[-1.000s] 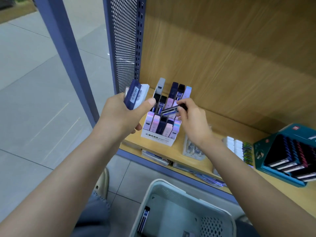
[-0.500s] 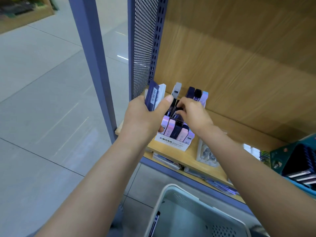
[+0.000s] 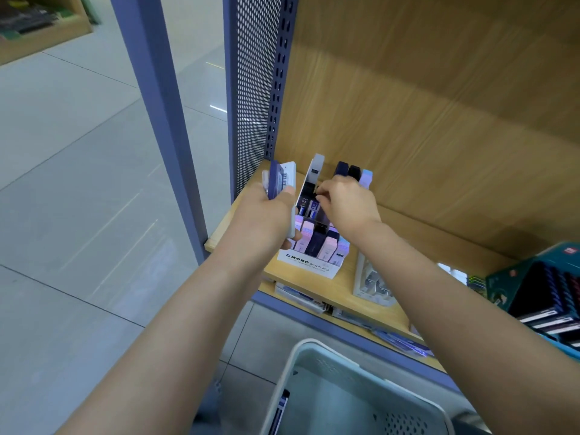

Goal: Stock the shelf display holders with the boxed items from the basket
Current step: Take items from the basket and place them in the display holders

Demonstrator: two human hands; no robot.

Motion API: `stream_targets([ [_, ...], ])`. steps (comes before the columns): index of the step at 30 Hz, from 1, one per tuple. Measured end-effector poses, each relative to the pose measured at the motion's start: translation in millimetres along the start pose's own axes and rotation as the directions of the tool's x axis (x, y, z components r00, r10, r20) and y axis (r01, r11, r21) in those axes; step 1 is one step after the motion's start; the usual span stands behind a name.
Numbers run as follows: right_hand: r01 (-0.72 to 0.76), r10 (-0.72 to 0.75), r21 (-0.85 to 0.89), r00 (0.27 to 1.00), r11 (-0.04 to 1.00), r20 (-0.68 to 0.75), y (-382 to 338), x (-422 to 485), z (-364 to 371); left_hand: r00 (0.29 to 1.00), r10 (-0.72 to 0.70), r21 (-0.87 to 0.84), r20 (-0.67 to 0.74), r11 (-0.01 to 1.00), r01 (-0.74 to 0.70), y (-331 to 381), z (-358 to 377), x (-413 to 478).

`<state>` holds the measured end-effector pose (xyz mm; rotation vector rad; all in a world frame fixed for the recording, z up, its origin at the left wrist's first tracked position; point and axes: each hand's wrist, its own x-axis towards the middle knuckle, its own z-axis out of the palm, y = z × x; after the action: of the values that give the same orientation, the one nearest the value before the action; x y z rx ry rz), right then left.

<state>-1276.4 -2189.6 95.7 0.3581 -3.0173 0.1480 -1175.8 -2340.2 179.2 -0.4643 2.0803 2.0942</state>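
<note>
1. Your left hand point(image 3: 266, 221) grips a small stack of boxes point(image 3: 281, 180). The stack juts out at the hand's 12 o'clock, with a dark blue box with a barcode in front and a white box just behind it.
2. Your right hand point(image 3: 348, 205) sits at 3 o'clock from the left hand, near it but apart. Its knuckles are up and its fingers point(image 3: 332, 188) curl down into the middle tier of the display holder point(image 3: 309, 268). The fingertips meet something dark there, but blur hides whether they pinch a box or only press on one, so I cannot tell.
3. The holder is white and stepped, with MONO graph printed on its front wall. It stands directly under both hands, its front wall at 5 o'clock from your left hand and 7 o'clock from your right.
4. The front-tier boxes point(image 3: 317, 243), pastel and dark, stand upright side by side.
5. The back-tier boxes point(image 3: 354, 171) show at your right hand's 12 o'clock: navy, black and pale blue. A taller grey-white box point(image 3: 317, 166) stands at 11 o'clock.
6. The holder stands at the left end of the wooden shelf point(image 3: 342, 291), near the perforated panel point(image 3: 254, 89).
7. The basket point(image 3: 314, 345) lies at 6 o'clock, below the shelf and between your forearms. A slim dark box point(image 3: 282, 406) rests against its left wall.
8. A teal carton point(image 3: 508, 284) of dark boxes sits at 4 o'clock, well apart from your right hand.
</note>
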Motion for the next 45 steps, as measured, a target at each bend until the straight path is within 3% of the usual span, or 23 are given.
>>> stream_targets([
  [1,-0.005,0.006,0.041,1.0,0.999,-0.023,-2.2,-2.2,-3.0,1.0,-0.005,0.009,0.005,1.0,0.005,-1.0,-0.3,0.5],
  [3,-0.07,0.092,0.336,0.995,0.939,-0.049,-10.0,-9.8,-15.0,1.0,0.006,0.04,0.023,0.999,-0.007,-2.7,0.0,0.1],
  [5,-0.159,0.185,0.714,0.982,0.682,0.042,-21.5,-19.9,-34.4,0.999,0.028,0.076,0.04,0.997,-0.031,-4.2,-0.1,-0.5],
  [6,-0.207,0.187,0.82,0.974,0.533,0.124,-26.8,-25.6,-45.5,0.998,0.034,0.104,0.044,0.994,-0.038,-5.2,-0.1,-0.8],
  [8,-0.286,0.121,0.89,0.958,0.355,0.259,-33.5,-36.9,-65.2,0.997,0.051,0.154,0.06,0.986,-0.06,-7.5,1.3,-0.7],
  [12,-0.314,0.031,0.907,0.948,0.281,0.318,-28.6,-51.4,-82.9,0.991,0.059,0.192,0.119,0.978,-0.081,-9.5,7.9,-4.6],
  [18,-0.229,0.261,0.967,0.946,0.109,0.194,2.1,-66.1,-93.3,0.993,0.083,0.179,0.085,0.979,-0.097,-11.9,20.7,-2.8],
  [24,-0.215,0.401,0.962,0.906,0.168,0.132,45.0,-106.3,-94.0,0.986,0.061,0.268,0.157,0.958,-0.102,-19.6,41.4,-8.8],
  [31,-0.143,0.285,0.978,0.954,0.151,0.095,55.1,-142.5,-91.7,0.967,-0.055,0.172,0.249,0.985,0.012,-25.1,71.4,-19.0],
  [35,-0.076,0.221,0.986,0.974,0.15,0.041,59.7,-147.4,-93.1,0.974,-0.041,0.154,0.222,0.988,0.007,-28.5,80.9,-17.6],
  [38,-0.113,0.202,0.978,0.976,0.178,0.076,64.5,-147.7,-90.5,0.976,-0.012,0.146,0.218,0.989,-0.02,-27.2,83.9,-14.8],
  [40,-0.147,0.196,0.932,0.977,0.332,0.084,66.6,-146.5,-85.9,0.975,0.017,0.169,0.223,0.984,-0.055,-26.1,84.3,-12.5],
  [43,-0.09,0.104,0.689,0.994,0.719,0.021,66.0,-142.9,-78.0,0.971,0.07,0.21,0.231,0.97,-0.12,-24.5,85.0,-9.4],
  [45,-0.037,0.027,0.549,0.999,0.835,0.026,60.2,-138.2,-73.8,0.971,0.094,0.252,0.219,0.956,-0.15,-23.6,84.1,-6.4],
])
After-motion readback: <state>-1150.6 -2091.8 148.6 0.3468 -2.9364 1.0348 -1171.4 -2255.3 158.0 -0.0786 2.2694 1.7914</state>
